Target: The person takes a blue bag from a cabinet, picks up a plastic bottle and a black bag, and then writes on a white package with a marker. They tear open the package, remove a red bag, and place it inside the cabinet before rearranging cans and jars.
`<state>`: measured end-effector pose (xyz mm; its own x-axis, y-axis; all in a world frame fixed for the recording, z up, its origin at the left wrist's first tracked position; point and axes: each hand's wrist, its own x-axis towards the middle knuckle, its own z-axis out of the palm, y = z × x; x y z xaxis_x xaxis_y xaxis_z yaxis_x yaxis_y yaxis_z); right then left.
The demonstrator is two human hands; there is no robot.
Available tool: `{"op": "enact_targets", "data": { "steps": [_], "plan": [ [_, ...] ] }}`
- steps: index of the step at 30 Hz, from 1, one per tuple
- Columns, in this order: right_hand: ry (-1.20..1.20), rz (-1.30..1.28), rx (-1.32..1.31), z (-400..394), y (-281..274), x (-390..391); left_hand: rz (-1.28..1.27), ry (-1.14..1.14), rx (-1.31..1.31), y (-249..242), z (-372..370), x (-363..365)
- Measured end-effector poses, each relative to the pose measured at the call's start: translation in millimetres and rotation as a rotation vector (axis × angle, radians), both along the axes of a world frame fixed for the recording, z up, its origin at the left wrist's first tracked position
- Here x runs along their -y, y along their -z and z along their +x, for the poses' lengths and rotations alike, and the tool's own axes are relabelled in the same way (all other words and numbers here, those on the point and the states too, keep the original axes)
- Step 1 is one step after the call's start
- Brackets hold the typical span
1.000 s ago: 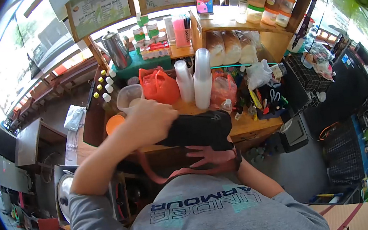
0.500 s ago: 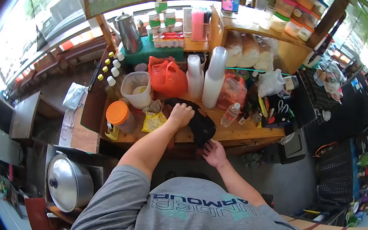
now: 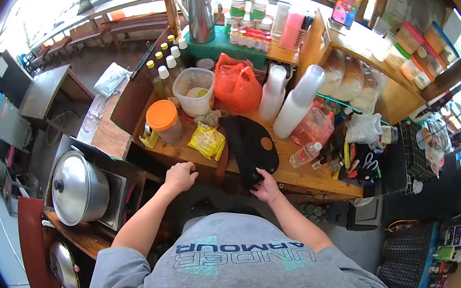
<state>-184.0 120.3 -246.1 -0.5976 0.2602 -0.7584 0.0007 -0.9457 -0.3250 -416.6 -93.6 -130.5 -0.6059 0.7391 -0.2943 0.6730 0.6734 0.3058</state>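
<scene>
A black cap (image 3: 249, 144) with a round brown patch lies at the front of the wooden counter. My right hand (image 3: 266, 187) grips the cap's near edge, thumb on top and fingers partly underneath. Away to the left, my left hand (image 3: 181, 177) hangs before the counter's front edge, fingers curled in and nothing visible in them. Between the hands, on the counter, lies a yellow packet (image 3: 207, 140). A jar with an orange lid (image 3: 162, 115) stands behind my left hand.
A red plastic bag (image 3: 238, 88), a clear tub (image 3: 195, 99) and stacked plastic cups (image 3: 298, 104) stand farther back. A small water bottle (image 3: 305, 155) lies right of the cap. The large lidded pot (image 3: 79, 188) sits on a stove at left.
My left hand has let go of the cap and moved left and toward me. The cap now lies flatter with its patch showing, and my right hand has closed on its edge.
</scene>
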Motion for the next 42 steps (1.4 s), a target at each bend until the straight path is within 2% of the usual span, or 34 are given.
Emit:
{"op": "enact_targets", "data": {
  "steps": [4, 7, 10, 14, 16, 18, 19, 22, 24, 26, 28, 31, 32, 34, 38, 40, 42],
  "plan": [
    [0.017, -0.023, -0.005, -33, 4, -10, 0.117, -0.059, 0.088, -12, -27, 8],
    [-0.003, -0.028, -0.005, -54, -2, -14, 0.404, -0.043, 0.261, -32, -72, -2],
    [-0.014, 0.065, 0.019, -55, 11, -9, 0.669, 0.009, 0.329, -84, -135, -14],
    [-0.06, 0.307, 0.183, -43, 28, 5, 0.749, -0.095, 0.095, -141, -271, -13],
    [-0.063, 0.319, 0.265, -31, 21, 17, 0.955, -0.251, 0.234, -124, -381, -4],
    [-0.039, 0.321, 0.264, -17, 19, 31, 1.032, -0.572, 0.274, -122, -464, 5],
    [-0.041, 0.327, 0.324, -11, 17, 40, 1.027, -0.591, 0.262, -112, -505, 16],
    [-0.159, 0.439, 0.539, 5, 18, 63, 0.864, -0.962, 0.534, -48, -618, 51],
    [-0.554, 0.58, 0.809, 6, -1, 75, 0.749, -1.193, 0.668, 21, -677, 79],
    [-0.949, 0.765, 0.929, 28, 6, 85, 0.518, -1.237, 0.555, 64, -690, 94],
    [-0.971, 0.603, 0.908, 44, 9, 97, 0.182, -1.213, 0.436, 95, -698, 96],
    [-0.959, 0.604, 0.92, 23, 6, 75, 0.115, -1.2, 0.449, 150, -718, 100],
    [-0.952, 0.603, 0.922, 14, 3, 67, 0.118, -1.208, 0.461, 157, -722, 98],
    [-0.936, 0.601, 0.926, -6, -2, 52, -0.011, -1.122, 0.31, 160, -730, 93],
    [-0.891, 0.582, 0.938, -33, -14, 36, -0.008, -1.148, 0.305, 186, -764, 90],
    [-0.861, 0.572, 0.943, -43, -19, 31, 0.088, -1.219, 0.236, 204, -781, 88],
    [-0.82, 0.565, 0.946, -51, -22, 29, 0.154, -1.243, 0.26, 201, -784, 81]
  ]
}}
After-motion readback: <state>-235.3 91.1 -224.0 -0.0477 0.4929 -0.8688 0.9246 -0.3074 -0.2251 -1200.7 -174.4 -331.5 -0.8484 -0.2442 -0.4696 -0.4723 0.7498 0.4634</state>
